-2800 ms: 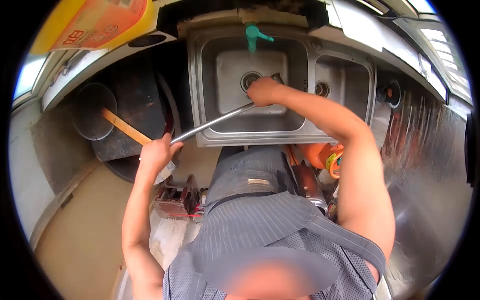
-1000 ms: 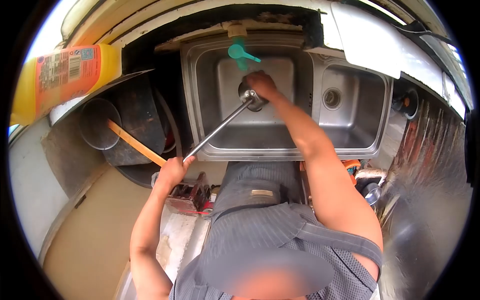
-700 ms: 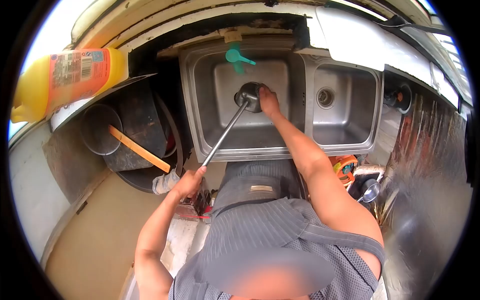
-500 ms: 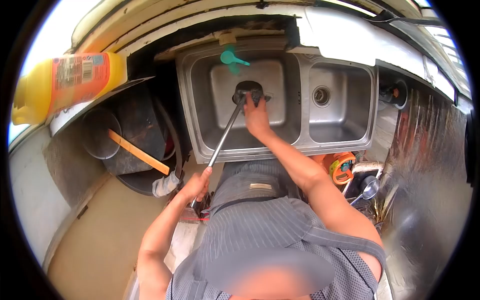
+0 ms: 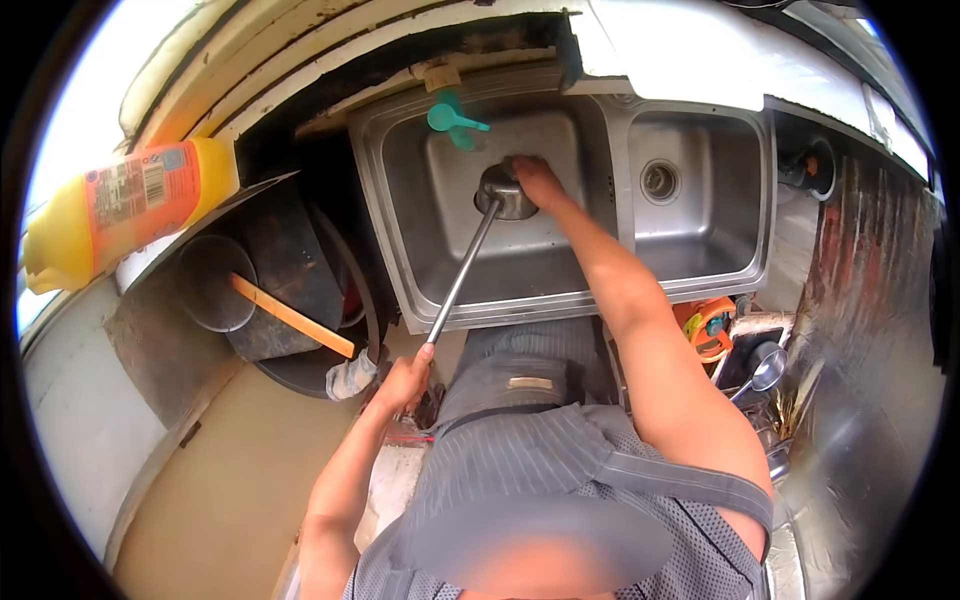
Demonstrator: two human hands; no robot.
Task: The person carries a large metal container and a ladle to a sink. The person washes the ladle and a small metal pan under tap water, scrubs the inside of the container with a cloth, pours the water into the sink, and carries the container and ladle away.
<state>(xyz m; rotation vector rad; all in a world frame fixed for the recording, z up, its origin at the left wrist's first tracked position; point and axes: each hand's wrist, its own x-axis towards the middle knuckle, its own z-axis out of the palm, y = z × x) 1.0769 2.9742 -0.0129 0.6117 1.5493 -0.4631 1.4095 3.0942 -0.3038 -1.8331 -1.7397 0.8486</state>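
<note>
A long-handled metal ladle (image 5: 511, 197) has its bowl in the larger sink basin (image 5: 560, 255), over the drain. My left hand (image 5: 407, 380) is wrapped round the lower end of its handle, in front of the sink's near edge. At the bowl's far right side is my right hand (image 5: 538, 182), with its fingers bent over the rim; whether they hold anything else is hidden. The green tap (image 5: 452, 120) stands just beyond the bowl, at the back of the basin.
The smaller basin (image 5: 690, 210) lies on the right. At left are a yellow bottle (image 5: 140, 205), a round pan (image 5: 215, 285) and a wooden-coloured handle (image 5: 292, 315) with a cloth-like wrap (image 5: 350, 377) near its end. An orange object (image 5: 706, 328) and a small ladle (image 5: 768, 367) sit below the sink's right side.
Since the earliest frame, my left hand has moved right and nearer my body along with the handle. My right hand has shifted from the bowl's near side to its far right side since half a second ago.
</note>
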